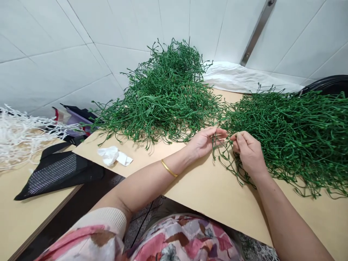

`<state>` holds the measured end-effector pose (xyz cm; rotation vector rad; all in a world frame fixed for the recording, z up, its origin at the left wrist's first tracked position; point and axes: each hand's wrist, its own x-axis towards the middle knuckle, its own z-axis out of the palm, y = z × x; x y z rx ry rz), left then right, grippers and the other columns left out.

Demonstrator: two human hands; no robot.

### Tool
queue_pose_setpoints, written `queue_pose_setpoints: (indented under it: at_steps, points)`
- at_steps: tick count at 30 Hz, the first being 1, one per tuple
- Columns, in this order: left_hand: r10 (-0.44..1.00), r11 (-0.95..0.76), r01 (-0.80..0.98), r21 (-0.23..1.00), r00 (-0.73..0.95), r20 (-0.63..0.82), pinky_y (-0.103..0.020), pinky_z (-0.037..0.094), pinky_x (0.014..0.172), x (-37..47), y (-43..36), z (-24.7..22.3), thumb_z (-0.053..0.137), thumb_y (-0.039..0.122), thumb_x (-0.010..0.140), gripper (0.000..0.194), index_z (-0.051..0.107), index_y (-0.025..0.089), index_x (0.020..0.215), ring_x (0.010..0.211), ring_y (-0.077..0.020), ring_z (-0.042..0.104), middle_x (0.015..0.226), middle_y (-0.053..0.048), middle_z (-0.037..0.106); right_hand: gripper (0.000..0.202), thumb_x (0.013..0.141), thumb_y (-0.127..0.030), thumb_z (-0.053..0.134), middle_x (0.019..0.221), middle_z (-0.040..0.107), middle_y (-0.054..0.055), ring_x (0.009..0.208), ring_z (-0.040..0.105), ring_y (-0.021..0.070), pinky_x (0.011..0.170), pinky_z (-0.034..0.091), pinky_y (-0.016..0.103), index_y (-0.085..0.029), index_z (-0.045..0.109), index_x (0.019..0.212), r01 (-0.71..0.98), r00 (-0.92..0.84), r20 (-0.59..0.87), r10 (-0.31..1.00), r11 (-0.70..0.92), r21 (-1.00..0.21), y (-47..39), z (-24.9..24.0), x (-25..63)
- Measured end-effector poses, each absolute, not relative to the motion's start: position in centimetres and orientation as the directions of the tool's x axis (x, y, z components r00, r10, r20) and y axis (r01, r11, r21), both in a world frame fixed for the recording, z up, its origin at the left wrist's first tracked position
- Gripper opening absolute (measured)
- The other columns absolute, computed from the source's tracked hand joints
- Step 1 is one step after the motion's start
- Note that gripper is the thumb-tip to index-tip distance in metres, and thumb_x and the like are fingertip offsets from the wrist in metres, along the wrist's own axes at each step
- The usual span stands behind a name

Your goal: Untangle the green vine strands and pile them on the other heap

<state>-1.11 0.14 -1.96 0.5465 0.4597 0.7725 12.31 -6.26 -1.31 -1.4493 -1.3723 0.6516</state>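
Two heaps of thin green plastic stems lie on the tan table (206,192): a tall heap (168,98) at the centre and a wide heap (299,134) at the right. Between them, my left hand (207,142) is palm up with its fingers apart, and a few green strands (214,145) pass across the fingers. My right hand (248,150) is closed, thumb against forefinger, pinching a green stem at the edge of the right heap. Loose stems hang below and between both hands.
Crumpled white tissue (114,156) lies left of my forearm. A black mesh bag (58,172) and white strands (24,137) are on another table at the left. Behind stand a tiled wall (122,21), a white plastic sheet (239,77) and a black coil (328,83).
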Motion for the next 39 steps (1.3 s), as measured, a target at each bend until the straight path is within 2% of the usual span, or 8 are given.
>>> queue_pose_setpoints:
  at_steps: [3, 7, 10, 13, 20, 30, 34, 39]
  points:
    - [0.772, 0.55, -0.53, 0.645, 0.618, -0.151, -0.027, 0.045, 0.072, -0.9, -0.1, -2.2, 0.056, 0.021, 0.075, 0.013, 0.062, 0.01, 0.073, 0.073, -0.0122, 0.058, 0.079, -0.006, 0.063, 0.029, 0.078, -0.046, 0.05, 0.052, 0.035, -0.006, 0.046, 0.029, 0.0069, 0.043, 0.024, 0.021, -0.017, 0.054, 0.074, 0.374, 0.22, 0.207, 0.953, 0.114, -0.921, -6.3, -1.2, 11.8]
    - [0.766, 0.55, -0.531, 0.645, 0.629, -0.135, -0.023, 0.043, 0.067, -0.5, -0.4, -2.4, 0.059, 0.017, 0.071, 0.008, 0.062, 0.01, 0.071, 0.067, -0.0093, 0.056, 0.073, -0.004, 0.061, 0.023, 0.072, -0.039, 0.059, 0.062, 0.049, -0.002, 0.052, 0.039, 0.0083, 0.05, 0.032, 0.023, -0.016, 0.057, 0.072, 0.507, 0.121, 0.218, 0.968, 0.128, -0.852, -6.3, -1.5, 10.8]
    - [0.752, 0.594, -0.545, 0.592, 0.638, -0.167, -0.02, 0.042, 0.061, -0.4, -0.6, -2.4, 0.058, 0.014, 0.071, 0.006, 0.06, 0.01, 0.068, 0.064, -0.0079, 0.054, 0.069, -0.003, 0.059, 0.015, 0.076, -0.03, 0.054, 0.085, 0.06, 0.004, 0.072, 0.052, 0.0131, 0.066, 0.04, 0.026, -0.016, 0.058, 0.071, 0.526, 0.063, 0.267, 0.962, 0.196, -0.828, -6.1, -1.7, 10.8]
    - [0.737, 0.642, -0.55, 0.534, 0.636, -0.23, -0.02, 0.042, 0.059, -0.3, -0.7, -2.0, 0.054, 0.012, 0.074, 0.012, 0.057, 0.009, 0.062, 0.06, -0.0076, 0.051, 0.066, -0.003, 0.056, 0.014, 0.078, -0.025, 0.05, 0.095, 0.062, 0.006, 0.086, 0.056, 0.0162, 0.076, 0.041, 0.028, -0.017, 0.058, 0.07, 0.5, 0.019, 0.277, 0.961, 0.23, -0.835, -6.1, -1.7, 11.2]
    - [0.699, 0.683, -0.491, 0.541, 0.654, -0.289, -0.019, 0.042, 0.056, -0.5, -0.9, -1.6, 0.045, 0.004, 0.073, 0.025, 0.048, 0.01, 0.049, 0.056, -0.0067, 0.049, 0.06, -0.003, 0.051, 0.014, 0.079, -0.022, 0.048, 0.081, 0.063, 0.003, 0.078, 0.056, 0.0151, 0.073, 0.04, 0.027, -0.018, 0.057, 0.069, 0.6, -0.141, 0.295, 0.945, 0.319, -0.734, -6.4, -0.6, 12.1]
    - [0.685, 0.697, -0.475, 0.538, 0.663, -0.301, -0.021, 0.045, 0.061, -0.6, -1.1, -1.6, 0.046, 0.005, 0.074, 0.024, 0.049, 0.01, 0.051, 0.056, -0.0069, 0.05, 0.058, -0.002, 0.05, 0.02, 0.08, -0.031, 0.047, 0.082, 0.062, 0.004, 0.086, 0.057, 0.0181, 0.077, 0.042, 0.029, -0.017, 0.055, 0.067, 0.507, -0.248, 0.212, 0.945, 0.313, -0.803, -6.3, -0.1, 13.5]
    - [0.71, 0.672, -0.508, 0.539, 0.65, -0.272, -0.022, 0.045, 0.061, -0.5, -0.9, -1.8, 0.045, 0.01, 0.078, 0.022, 0.053, 0.01, 0.057, 0.058, -0.008, 0.052, 0.061, -0.004, 0.056, 0.02, 0.079, -0.032, 0.049, 0.084, 0.063, 0.004, 0.089, 0.057, 0.0192, 0.077, 0.042, 0.029, -0.018, 0.058, 0.069, 0.474, -0.162, 0.207, 0.965, 0.26, -0.841, -6.2, -0.4, 13.1]
    - [0.734, 0.624, -0.527, 0.577, 0.648, -0.201, -0.026, 0.045, 0.064, -0.7, -0.4, -2.4, 0.051, 0.018, 0.078, 0.016, 0.063, 0.009, 0.073, 0.064, -0.0105, 0.056, 0.077, -0.007, 0.064, 0.019, 0.078, -0.031, 0.05, 0.063, 0.056, 0.0, 0.058, 0.048, 0.0118, 0.058, 0.037, 0.024, -0.017, 0.059, 0.069, 0.582, 0.03, 0.206, 0.978, 0.15, -0.799, -6.1, -1.0, 11.9]
